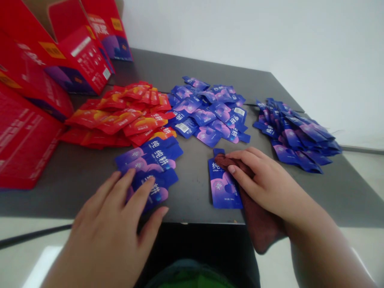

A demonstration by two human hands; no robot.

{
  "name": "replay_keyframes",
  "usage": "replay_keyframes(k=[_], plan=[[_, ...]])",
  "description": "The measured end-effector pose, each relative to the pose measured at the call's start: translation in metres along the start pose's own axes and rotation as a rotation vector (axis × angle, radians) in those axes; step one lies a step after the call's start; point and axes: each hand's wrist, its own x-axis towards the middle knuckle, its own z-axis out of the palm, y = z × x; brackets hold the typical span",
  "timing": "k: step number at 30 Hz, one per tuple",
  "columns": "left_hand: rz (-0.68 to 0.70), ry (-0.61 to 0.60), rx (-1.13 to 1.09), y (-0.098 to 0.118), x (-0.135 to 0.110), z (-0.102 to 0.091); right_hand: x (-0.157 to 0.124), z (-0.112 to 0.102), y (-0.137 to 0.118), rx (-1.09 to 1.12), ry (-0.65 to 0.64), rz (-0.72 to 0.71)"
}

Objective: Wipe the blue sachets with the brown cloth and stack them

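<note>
My left hand [120,212] rests with fingers spread on a small overlapping stack of blue-purple sachets [150,168] near the table's front edge. To its right lies a single blue-purple sachet [225,188], flat on the table. My right hand [261,180] is closed on a brown cloth [261,224], pressing a fold of it against the upper right part of that sachet. The rest of the cloth hangs over the front edge. The sachet's upper right corner is hidden beneath cloth and fingers.
Behind my left hand lies a heap of red-orange sachets [120,116]. Loose blue-purple sachets [207,110] spread across the middle, and another pile of them [297,134] sits at the right. Red cartons [84,56] line the left side of the grey table [192,176]. A white wall [255,32] stands behind.
</note>
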Motion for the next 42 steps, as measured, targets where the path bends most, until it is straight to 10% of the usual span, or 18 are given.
replay_keyframes(k=[16,29,42], plan=[[0.202,0.066,-0.048,-0.003,0.026,0.014,-0.001,0.0,0.0,0.0,0.006,0.008],[-0.232,-0.091,0.049,-0.023,0.055,0.002,0.0,0.0,0.0,0.012,-0.004,0.002],[-0.362,-0.164,-0.115,-0.021,0.051,-0.02,0.0,0.0,-0.002,0.013,0.002,0.005]])
